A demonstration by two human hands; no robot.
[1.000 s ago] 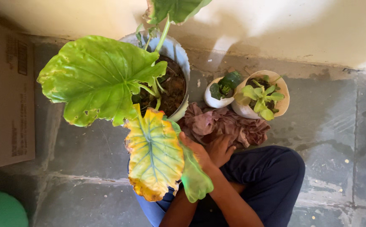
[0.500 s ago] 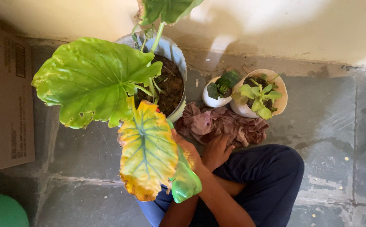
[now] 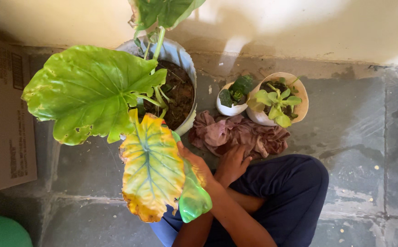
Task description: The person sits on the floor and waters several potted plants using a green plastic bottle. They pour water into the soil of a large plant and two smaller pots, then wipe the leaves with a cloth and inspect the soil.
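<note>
The arms cross at the wrists above the lap. One hand (image 3: 196,165) — which arm it belongs to cannot be told for certain, though it looks like the right — reaches to the yellowing leaf (image 3: 151,167), and its fingers are hidden behind the leaf's edge, so whether they pinch it or only touch it cannot be told. The leaf droops from the large white pot (image 3: 187,68) of dark soil, beneath a broad green leaf (image 3: 87,91). The other hand (image 3: 232,163) lies with fingers spread loosely on a crumpled brownish cloth (image 3: 240,135) on the stone floor (image 3: 359,132). Just beyond the cloth stand two small white pots — one (image 3: 228,109) with dark leaves, one (image 3: 299,107) with pale green ones — touching each other. A cardboard box (image 3: 2,123) leans at the far left.
</note>
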